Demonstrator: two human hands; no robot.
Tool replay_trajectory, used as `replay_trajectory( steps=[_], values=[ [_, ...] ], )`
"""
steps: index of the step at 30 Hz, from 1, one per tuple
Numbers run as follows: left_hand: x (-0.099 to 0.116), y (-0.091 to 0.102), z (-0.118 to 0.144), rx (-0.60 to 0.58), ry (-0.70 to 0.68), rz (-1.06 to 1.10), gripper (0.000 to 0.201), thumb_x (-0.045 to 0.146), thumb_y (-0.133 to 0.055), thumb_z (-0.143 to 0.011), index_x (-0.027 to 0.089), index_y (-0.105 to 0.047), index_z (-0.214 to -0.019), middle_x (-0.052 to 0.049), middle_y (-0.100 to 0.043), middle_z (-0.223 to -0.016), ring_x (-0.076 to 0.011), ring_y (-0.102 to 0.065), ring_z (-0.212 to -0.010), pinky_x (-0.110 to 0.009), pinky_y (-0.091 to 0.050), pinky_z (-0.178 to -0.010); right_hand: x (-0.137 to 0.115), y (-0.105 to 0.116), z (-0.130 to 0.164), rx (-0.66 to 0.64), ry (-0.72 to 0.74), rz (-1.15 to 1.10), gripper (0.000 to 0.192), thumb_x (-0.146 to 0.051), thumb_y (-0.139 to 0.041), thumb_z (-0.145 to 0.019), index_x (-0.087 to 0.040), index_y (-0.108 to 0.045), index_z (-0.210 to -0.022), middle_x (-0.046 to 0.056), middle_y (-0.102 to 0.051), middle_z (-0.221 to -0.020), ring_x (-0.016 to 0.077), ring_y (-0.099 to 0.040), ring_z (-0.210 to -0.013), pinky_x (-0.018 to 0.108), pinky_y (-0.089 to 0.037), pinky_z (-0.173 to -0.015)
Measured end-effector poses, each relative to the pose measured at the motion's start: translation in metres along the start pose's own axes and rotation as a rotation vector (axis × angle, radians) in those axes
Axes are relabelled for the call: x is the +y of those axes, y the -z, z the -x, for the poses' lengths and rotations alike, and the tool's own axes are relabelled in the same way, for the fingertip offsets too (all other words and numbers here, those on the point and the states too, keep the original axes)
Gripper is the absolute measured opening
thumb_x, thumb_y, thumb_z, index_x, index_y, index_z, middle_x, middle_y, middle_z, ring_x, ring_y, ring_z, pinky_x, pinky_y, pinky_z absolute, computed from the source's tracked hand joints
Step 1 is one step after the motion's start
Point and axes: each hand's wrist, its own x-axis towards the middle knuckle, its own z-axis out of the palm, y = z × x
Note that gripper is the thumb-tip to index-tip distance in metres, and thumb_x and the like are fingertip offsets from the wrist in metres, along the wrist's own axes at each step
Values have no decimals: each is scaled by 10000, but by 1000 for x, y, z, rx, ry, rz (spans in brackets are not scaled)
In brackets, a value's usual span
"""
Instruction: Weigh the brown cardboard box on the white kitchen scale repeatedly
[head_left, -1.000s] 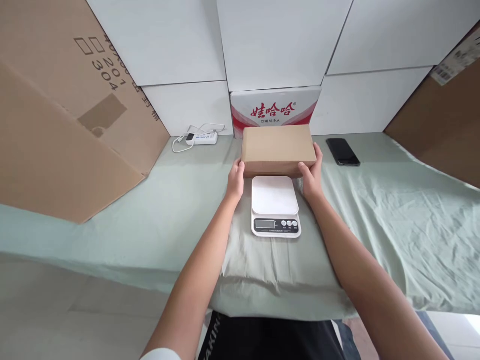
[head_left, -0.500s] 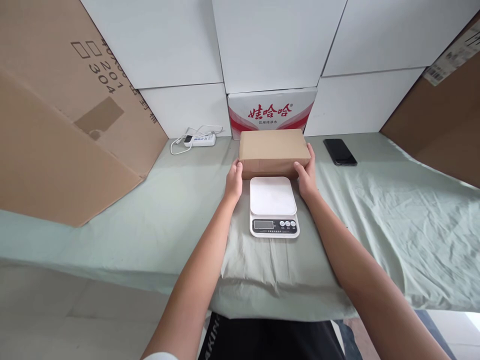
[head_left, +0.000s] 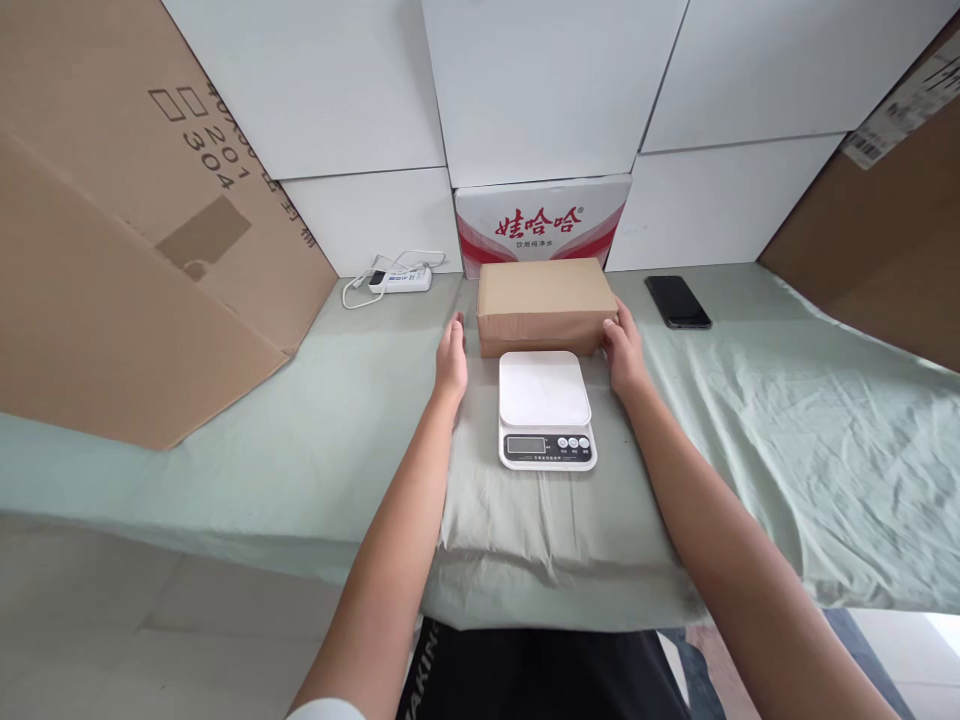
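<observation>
A closed cardboard box [head_left: 546,300] lies on the cloth-covered table, just behind a white digital kitchen scale [head_left: 546,410]. My left hand [head_left: 451,358] is open to the left of the box, with a gap between them and the fingers stretched forward. At the box's right end, my right hand [head_left: 624,348] has its thumb near the front corner and its fingers along the side, partly hidden. It looks loosened, and whether it still touches the cardboard is hard to tell. Nothing rests on the scale's plate, and its display looks blank.
Behind the box stands a white and red printed carton [head_left: 541,215] against white panels. A white device with a cable [head_left: 401,279] lies back left, a black phone [head_left: 678,302] back right. Large cardboard sheets [head_left: 150,250] flank the pale green tablecloth [head_left: 315,460].
My left hand has let go of the box and moved left. The right hand has loosened and shifted slightly right, its thumb off the box's front. The box stays in place.
</observation>
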Motion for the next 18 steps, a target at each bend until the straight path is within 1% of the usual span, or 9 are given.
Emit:
replay_trajectory(
  steps=[2,3,6,9,11,13,16,18],
  values=[
    [3,-4,4,-64,1,21,981,918,-313,-1037,231,-548,-1697,-144,-499,-1844,-327,-449,-1751,-523,-433,-1424,-6,-4,1,7,-70,-33,859,-763,-746,-847,-336,-609,-1580,65,-688,-1678,389,-586,-1611,632,-429,-1410],
    [4,-7,7,-94,-5,33,951,909,-336,-1040,238,-588,-1664,-138,-544,-1816,-334,-474,-1737,-534,-448,-1415,-9,-7,2,13,-89,-35,861,-750,-777,-809,-345,-629,-1555,50,-675,-1692,392,-554,-1640,637,-384,-1439],
    [8,-14,12,-154,-39,46,866,880,-424,-1040,251,-661,-1587,-132,-636,-1741,-337,-475,-1737,-568,-415,-1434,-17,-13,4,38,-88,-11,903,-708,-810,-765,-347,-613,-1568,35,-617,-1748,373,-449,-1722,612,-241,-1506],
    [13,-17,15,-168,-50,44,842,856,-454,-1044,249,-654,-1591,-135,-626,-1748,-338,-431,-1762,-593,-345,-1464,-20,-18,6,54,-60,1,970,-685,-796,-790,-335,-524,-1653,45,-522,-1821,342,-354,-1785,578,-175,-1526],
    [20,-17,17,-168,-82,30,862,869,-448,-1038,256,-640,-1612,-129,-611,-1763,-349,-454,-1747,-589,-347,-1462,-22,-20,5,62,-21,10,1022,-713,-772,-812,-354,-445,-1711,40,-448,-1865,335,-285,-1816,579,-167,-1528],
    [31,-15,20,-156,-163,-5,918,916,-437,-1011,266,-627,-1631,-124,-617,-1759,-364,-505,-1711,-569,-380,-1443,-29,-20,4,62,40,23,1101,-766,-759,-816,-374,-355,-1762,35,-373,-1901,340,-220,-1837,593,-153,-1528],
    [55,-8,35,-144,-295,-49,1011,970,-412,-978,255,-588,-1671,-136,-624,-1752,-377,-545,-1676,-519,-435,-1404,-52,-16,6,50,129,38,1204,-833,-755,-816,-373,-250,-1807,51,-291,-1930,379,-195,-1839,634,-134,-1519],
    [70,0,53,-157,-342,-61,1019,953,-401,-997,235,-547,-1704,-148,-615,-1758,-378,-534,-1684,-494,-454,-1388,-73,-11,17,40,153,46,1186,-826,-756,-839,-365,-249,-1807,71,-298,-1925,398,-233,-1826,652,-132,-1514]
  ],
)
